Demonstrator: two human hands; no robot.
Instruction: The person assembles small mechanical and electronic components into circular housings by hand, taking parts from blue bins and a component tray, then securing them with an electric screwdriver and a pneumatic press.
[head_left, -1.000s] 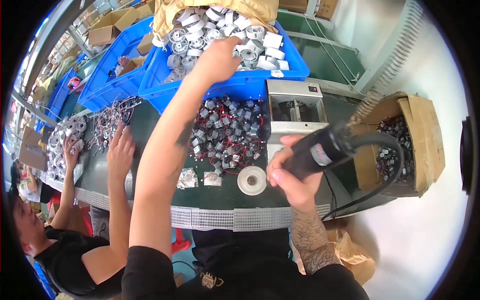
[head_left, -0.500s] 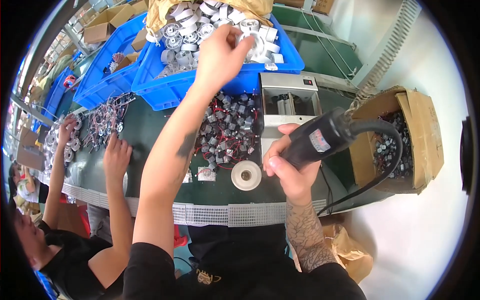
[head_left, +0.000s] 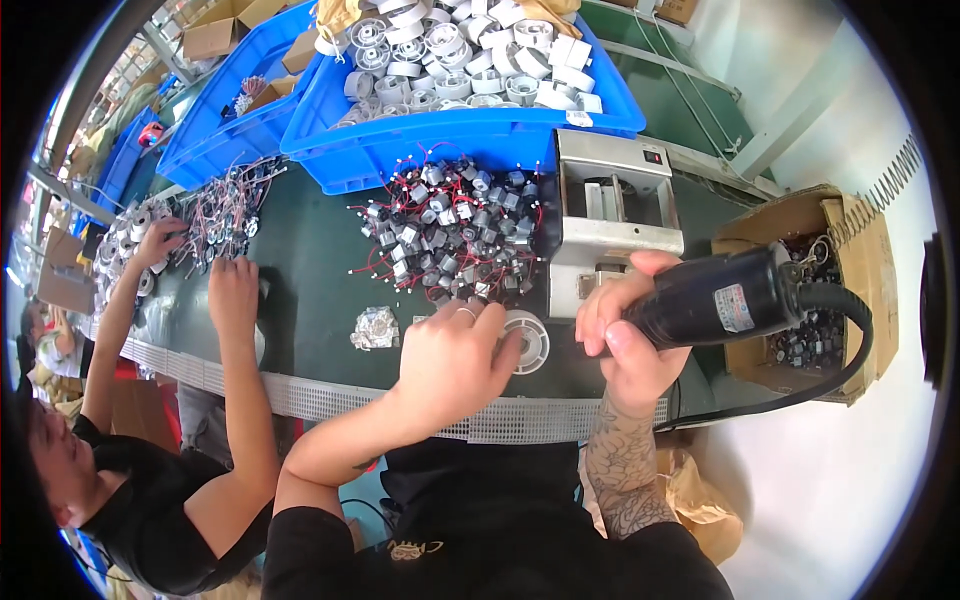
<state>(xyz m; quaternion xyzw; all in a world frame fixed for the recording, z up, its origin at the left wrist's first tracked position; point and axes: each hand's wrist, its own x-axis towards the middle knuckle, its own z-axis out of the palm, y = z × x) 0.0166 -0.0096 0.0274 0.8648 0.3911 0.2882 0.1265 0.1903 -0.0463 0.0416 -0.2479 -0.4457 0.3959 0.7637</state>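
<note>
My right hand point(head_left: 635, 325) is wrapped round a black electric screwdriver point(head_left: 740, 305), held nearly level, its thick cable curving off its rear end. My left hand point(head_left: 455, 360) is low over the bench with its fingers curled towards the heap of small motors point(head_left: 450, 220) with red wires. Its thumb overlaps the left rim of a white round spoked housing point(head_left: 527, 342) lying on the bench. The left fingertips are partly hidden, so I cannot make out what is between them. Left of this hand lies a crumpled silvery-white packet point(head_left: 375, 328).
A blue bin point(head_left: 480, 128) of white housings stands behind the motors. To its right is a grey metal device point(head_left: 615, 240). A cardboard box point(head_left: 870, 300) of dark parts sits at the right. A co-worker's hands point(head_left: 235, 295) work at the left beside a heap of wires point(head_left: 230, 205).
My left hand has come down from the blue bin to the bench beside the housing. The screwdriver has tipped closer to level. The whole view has shifted slightly.
</note>
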